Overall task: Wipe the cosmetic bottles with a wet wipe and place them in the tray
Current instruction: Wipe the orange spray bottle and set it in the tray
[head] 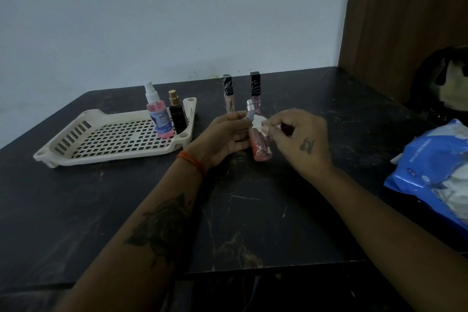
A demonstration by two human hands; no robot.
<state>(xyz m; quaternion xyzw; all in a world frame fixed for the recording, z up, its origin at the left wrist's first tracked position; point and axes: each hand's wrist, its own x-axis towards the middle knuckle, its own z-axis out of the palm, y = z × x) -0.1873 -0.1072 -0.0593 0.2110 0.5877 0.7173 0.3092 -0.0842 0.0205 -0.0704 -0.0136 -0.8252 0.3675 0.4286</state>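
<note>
My left hand point(225, 138) grips a small pink spray bottle point(260, 148) with a silver top, held upright above the dark table. My right hand point(298, 139) pinches a small white wet wipe point(258, 122) against the bottle's upper part. A cream perforated tray point(76, 146) lies to the left. In its right corner stand a pink spray bottle with a white nozzle point(158, 115) and a black bottle with a gold cap point(176, 115). Two slim tubes with black patterned caps stand behind my hands, a beige one point(228, 96) and a pink one point(255, 90).
A blue pack of wet wipes point(430, 172) lies at the table's right edge. A dark bag point(445, 81) sits at the back right beside a wooden panel point(405, 15). The white wall runs along the table's far edge.
</note>
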